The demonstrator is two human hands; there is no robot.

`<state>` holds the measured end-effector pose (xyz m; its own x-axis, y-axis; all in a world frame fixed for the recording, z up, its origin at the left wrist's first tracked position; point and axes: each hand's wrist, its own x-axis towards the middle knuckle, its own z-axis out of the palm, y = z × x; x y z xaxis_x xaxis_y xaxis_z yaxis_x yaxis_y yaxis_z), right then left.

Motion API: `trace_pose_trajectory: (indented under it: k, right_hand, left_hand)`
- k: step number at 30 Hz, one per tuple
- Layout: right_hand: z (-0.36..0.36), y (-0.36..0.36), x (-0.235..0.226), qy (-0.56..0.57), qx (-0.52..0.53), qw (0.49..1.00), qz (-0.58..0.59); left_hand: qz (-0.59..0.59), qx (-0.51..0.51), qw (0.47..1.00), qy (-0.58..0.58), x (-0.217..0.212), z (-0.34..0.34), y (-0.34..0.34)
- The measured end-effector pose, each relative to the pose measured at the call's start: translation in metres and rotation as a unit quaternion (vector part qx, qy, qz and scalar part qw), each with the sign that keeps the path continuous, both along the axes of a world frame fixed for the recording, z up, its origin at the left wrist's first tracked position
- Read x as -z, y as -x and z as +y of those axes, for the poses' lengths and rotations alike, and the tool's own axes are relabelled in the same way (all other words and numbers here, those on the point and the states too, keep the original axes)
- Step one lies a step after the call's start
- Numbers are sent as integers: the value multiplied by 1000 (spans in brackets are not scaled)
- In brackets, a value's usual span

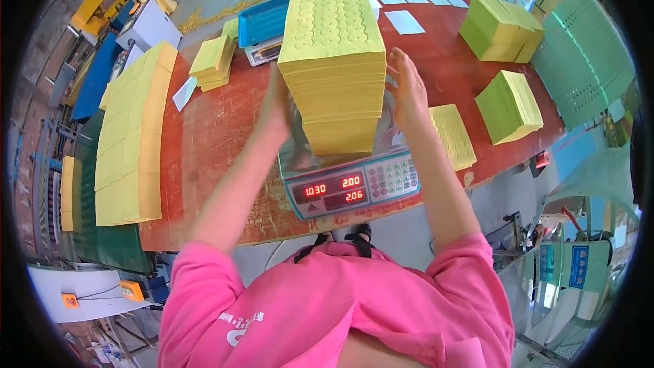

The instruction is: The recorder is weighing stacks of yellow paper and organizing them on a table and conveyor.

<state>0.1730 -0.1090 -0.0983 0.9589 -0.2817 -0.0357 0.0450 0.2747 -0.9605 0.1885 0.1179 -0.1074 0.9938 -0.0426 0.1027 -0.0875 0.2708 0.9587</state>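
A tall stack of yellow perforated sheets (335, 68) stands on the metal pan of a digital scale (354, 187) with a red lit display. My left hand (274, 105) is flat against the stack's left side, fingers straight. On the stack's right side my right hand (407, 88) stands open, palm toward it, touching or very near it. Both forearms come up from pink sleeves at the bottom.
The scale sits on a red-brown table (211, 136). Smaller yellow stacks lie at the left back (212, 63), right (509, 105), far right (502, 28), and beside the scale (453, 135). A long row of yellow sheets (129, 136) runs along the left. A blue tray (267, 19) is behind.
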Motion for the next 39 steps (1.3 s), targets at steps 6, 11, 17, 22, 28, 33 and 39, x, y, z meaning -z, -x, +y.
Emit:
trace_pose_trajectory:
  k: [6,11,17,22,28,33,39]
  right_hand:
    - [31,-2,-5,-29,-80,995,-59]
    - [13,-6,16,48,-73,995,-54]
    - [-45,80,7,-100,-7,994,-39]
    - [-77,184,44,-120,-4,993,9]
    - [-67,228,78,-167,-30,984,61]
    - [-60,231,74,-191,-35,980,44]
    - [-72,236,79,-188,-34,980,51]
  left_hand:
    - [7,128,972,196,11,-23,16]
    - [83,34,972,216,-9,-33,31]
    - [-1,-250,967,42,37,80,65]
    - [58,-390,889,-234,128,174,162]
    - [13,-367,773,-517,185,167,209]
    - [4,-362,767,-530,174,157,216]
    - [20,-367,755,-543,172,153,215]
